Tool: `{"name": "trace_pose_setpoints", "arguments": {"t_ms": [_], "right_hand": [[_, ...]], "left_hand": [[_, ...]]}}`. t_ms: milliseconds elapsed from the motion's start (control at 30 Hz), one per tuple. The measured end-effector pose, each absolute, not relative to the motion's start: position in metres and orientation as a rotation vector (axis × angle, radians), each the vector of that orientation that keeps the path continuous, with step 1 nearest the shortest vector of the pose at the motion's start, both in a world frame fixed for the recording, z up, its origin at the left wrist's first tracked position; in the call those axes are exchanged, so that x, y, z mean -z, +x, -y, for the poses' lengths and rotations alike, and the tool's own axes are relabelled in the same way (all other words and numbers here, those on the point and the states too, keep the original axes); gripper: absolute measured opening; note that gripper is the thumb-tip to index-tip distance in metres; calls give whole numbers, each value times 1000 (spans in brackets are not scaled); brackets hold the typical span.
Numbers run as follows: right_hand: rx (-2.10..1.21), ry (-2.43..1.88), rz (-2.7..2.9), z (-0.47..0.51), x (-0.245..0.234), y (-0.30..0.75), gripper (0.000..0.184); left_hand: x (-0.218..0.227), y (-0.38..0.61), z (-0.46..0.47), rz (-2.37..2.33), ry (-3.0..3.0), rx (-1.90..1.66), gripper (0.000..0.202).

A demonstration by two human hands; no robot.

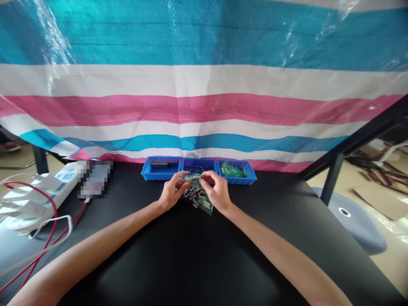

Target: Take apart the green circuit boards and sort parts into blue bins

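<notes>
My left hand (171, 191) and my right hand (218, 189) meet near the middle of the black table. Between their pinched fingers is a small clear, green-tinted plastic bag (193, 179), one side in each hand. Just under the bag lies a loose pile of small metal pins or screws (191, 194); which kind I cannot tell. A second green plastic bag (206, 205) lies flat by the pile, close to my right wrist. Whether anything sits inside the held bag is too small to make out.
Behind my hands stand a left blue bin (161, 173) of dark cylindrical parts, a middle blue bin (188, 162) with thin metal pieces, and a right blue bin (239, 181) of green bags. A white power strip (65, 180) with cables and a blurred-out phone (95, 178) lie left.
</notes>
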State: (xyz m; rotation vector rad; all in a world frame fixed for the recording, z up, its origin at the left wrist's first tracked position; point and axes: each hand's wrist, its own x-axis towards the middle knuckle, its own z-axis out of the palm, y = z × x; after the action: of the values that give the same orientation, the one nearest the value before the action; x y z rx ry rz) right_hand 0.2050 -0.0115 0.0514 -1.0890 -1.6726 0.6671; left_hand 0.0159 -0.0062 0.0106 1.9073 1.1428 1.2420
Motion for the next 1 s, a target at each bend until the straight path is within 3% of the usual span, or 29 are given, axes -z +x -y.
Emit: {"name": "trace_pose_setpoints", "arguments": {"t_ms": [267, 533, 733, 1000], "right_hand": [[-251, -1576, 1779, -42, -87, 283, 17], [23, -2068, 2117, -58, -72, 309, 29], [239, -2053, 2216, -61, -62, 312, 22], [84, -1566, 2139, -43, -87, 291, 25]], "left_hand": [[-11, 17, 7, -1113, 1846, -1280, 26], [-11, 17, 7, -1088, 1871, -1261, 21], [-11, 16, 6, -1081, 1905, -1260, 21], [-10, 15, 7, -1094, 1956, -1355, 18]]}}
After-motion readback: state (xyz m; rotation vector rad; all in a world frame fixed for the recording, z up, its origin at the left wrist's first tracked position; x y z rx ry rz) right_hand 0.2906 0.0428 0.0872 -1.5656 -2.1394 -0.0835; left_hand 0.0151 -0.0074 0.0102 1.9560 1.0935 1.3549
